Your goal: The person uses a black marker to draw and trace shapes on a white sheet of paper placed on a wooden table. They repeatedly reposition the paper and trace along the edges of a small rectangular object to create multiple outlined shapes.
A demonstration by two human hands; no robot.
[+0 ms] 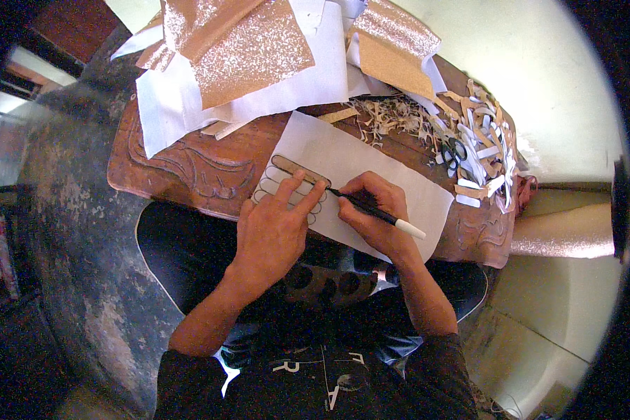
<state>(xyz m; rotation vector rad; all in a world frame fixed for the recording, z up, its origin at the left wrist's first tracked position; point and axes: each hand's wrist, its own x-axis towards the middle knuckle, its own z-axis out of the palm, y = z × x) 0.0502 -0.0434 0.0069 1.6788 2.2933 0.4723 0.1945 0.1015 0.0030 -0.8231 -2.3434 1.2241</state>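
A white sheet of paper (385, 182) lies at a slant on the carved wooden table (189, 157), near its front edge. Several long rounded outlines are drawn side by side on its left part. My left hand (273, 217) presses a flat brown strip with rounded ends (292, 166) onto the sheet with outstretched fingertips. In my right hand (378, 210) is a black marker pen (371, 208) with a white end. Its tip meets the paper at the strip's right end, close to my left index finger.
Glittery gold-brown sheets with white backing (252, 66) are heaped at the far side. Thin curled shavings (392, 119) lie right of them. Dark-handled scissors (453, 155) rest among cut strips (490, 147) at the right. A glittery roll (563, 231) lies beyond the table's right edge.
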